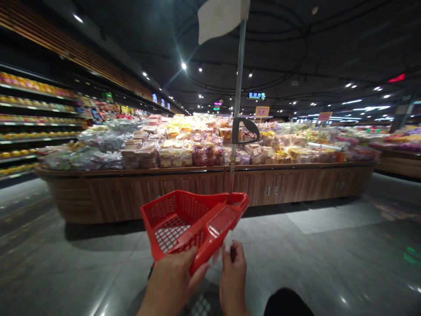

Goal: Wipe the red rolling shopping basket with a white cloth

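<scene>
A small red plastic shopping cart (pixel 184 198) with a lattice basket tilts in front of me. My left hand (pixel 174 274) is wrapped around the near side of its rim, close to the handle section with the flat panel. To the right, my right hand (pixel 234 267) is closed in a pinch beside the cart. Between its fingertips is a small white piece (pixel 228 241) that looks like tissue or thin plastic; its kind is unclear. From the cart's right end a metal pole (pixel 240 74) rises, carrying a dark loop (pixel 246 131) and a white flag (pixel 219 18).
Ahead stands a long wooden display counter (pixel 184 181) piled with packaged foods (pixel 176 151). Stocked shelves (pixel 36 105) line the left wall. Another counter (pixel 399 160) is at the far right. Grey tiled floor (pixel 283 254) lies around the cart. A dark rounded shape (pixel 287 303) shows at the bottom edge.
</scene>
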Available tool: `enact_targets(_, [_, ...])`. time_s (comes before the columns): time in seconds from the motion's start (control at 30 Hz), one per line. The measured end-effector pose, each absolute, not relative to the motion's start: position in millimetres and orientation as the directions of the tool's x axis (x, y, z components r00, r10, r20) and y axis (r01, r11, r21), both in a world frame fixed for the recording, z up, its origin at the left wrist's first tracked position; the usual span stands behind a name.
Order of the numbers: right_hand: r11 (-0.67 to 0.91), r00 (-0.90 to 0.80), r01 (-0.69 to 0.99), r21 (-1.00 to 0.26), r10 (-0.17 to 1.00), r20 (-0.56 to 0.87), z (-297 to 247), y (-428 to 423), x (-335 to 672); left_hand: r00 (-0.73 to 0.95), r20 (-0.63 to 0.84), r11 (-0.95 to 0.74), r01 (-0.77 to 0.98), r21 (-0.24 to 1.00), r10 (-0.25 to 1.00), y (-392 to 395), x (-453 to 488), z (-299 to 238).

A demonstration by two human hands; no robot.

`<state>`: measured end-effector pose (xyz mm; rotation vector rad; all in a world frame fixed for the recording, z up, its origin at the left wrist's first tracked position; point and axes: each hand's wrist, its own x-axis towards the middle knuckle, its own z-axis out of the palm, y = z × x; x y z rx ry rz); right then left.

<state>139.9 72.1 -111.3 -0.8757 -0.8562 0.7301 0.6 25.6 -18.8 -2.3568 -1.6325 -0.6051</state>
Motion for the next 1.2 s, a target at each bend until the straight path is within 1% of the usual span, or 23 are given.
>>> enact_targets(0.07, [0.448, 0.479, -0.199, -0.872, 0.82, 0.312, -111.1, 71.1, 138.7, 0.315, 0.442, -0.376, 0.925, 0.057, 0.84, 25.8, -0.5, -17.2])
enact_targets(0.17, [0.452, 0.569, -0.19, -0.871, 0.774, 0.278, -103.0, 78.6, 146.5, 0.332, 0.452, -0.397, 0.916, 0.053, 0.828, 26.5, -1.9, -16.5])
enact_targets(0.23, [0.465, 0.587, -0.151, -0.872, 0.752, 0.299, -97.6, 77.6, 148.5, 0.339, 0.459, -0.406, 0.913, 0.051, 0.821, 27.2, -2.2, -17.3])
enact_targets(0.33, [0.524, 0.502, -0.045, -0.85, 0.748, 0.434, -93.7, 62.9, 142.9, 0.344, 0.468, -0.407, 0.913, 0.037, 0.814, 27.5, -2.8, -18.5])
enact_targets(0.43, [0.622, 0.39, 0.072, -0.78, 0.703, 0.596, -90.7, 54.2, 144.7, 0.356, 0.474, -0.416, 0.909, 0.023, 0.805, 26.6, -5.3, -18.0])
enact_targets(0.5, [0.647, 0.373, 0.14, -0.749, 0.667, 0.645, -86.4, 61.5, 157.7, 0.373, 0.477, -0.434, 0.901, 0.02, 0.796, 26.2, -8.3, -16.8])
enact_targets(0.63, [0.618, 0.419, 0.272, -0.738, 0.614, 0.668, -75.0, 89.1, 192.2, 0.382, 0.487, -0.445, 0.895, 0.017, 0.785, 28.2, -16.2, -15.0])
enact_targets(0.7, [0.627, 0.411, 0.324, -0.709, 0.582, 0.702, -71.0, 93.9, 198.5, 0.384, 0.497, -0.451, 0.893, 0.016, 0.778, 29.6, -19.8, -14.6])
enact_targets(0.77, [0.659, 0.349, 0.352, -0.664, 0.566, 0.747, -68.9, 89.8, 195.3, 0.395, 0.503, -0.466, 0.885, 0.016, 0.769, 30.3, -23.1, -14.1])
enact_targets(0.9, [0.705, 0.175, 0.388, -0.594, 0.576, 0.799, -64.3, 81.5, 191.4, 0.43, 0.499, -0.501, 0.865, 0.011, 0.752, 29.2, -31.2, -13.7])
enact_targets(0.97, [0.682, 0.152, 0.457, -0.57, 0.572, 0.806, -59.8, 89.3, 203.4, 0.445, 0.497, -0.516, 0.856, 0.008, 0.745, 29.1, -37.2, -14.6])
enact_targets(1.1, [0.588, 0.144, 0.625, -0.514, 0.56, 0.816, -50.2, 117.3, 238.1, 0.462, 0.48, -0.529, 0.848, 0.005, 0.746, 31.3, -54.6, -16.7])
enact_targets(1.2, [0.569, 0.076, 0.664, -0.484, 0.593, 0.801, -46.8, 124.2, 247.5, 0.452, 0.452, -0.508, 0.861, 0.004, 0.769, 30.4, -66.5, -14.6])
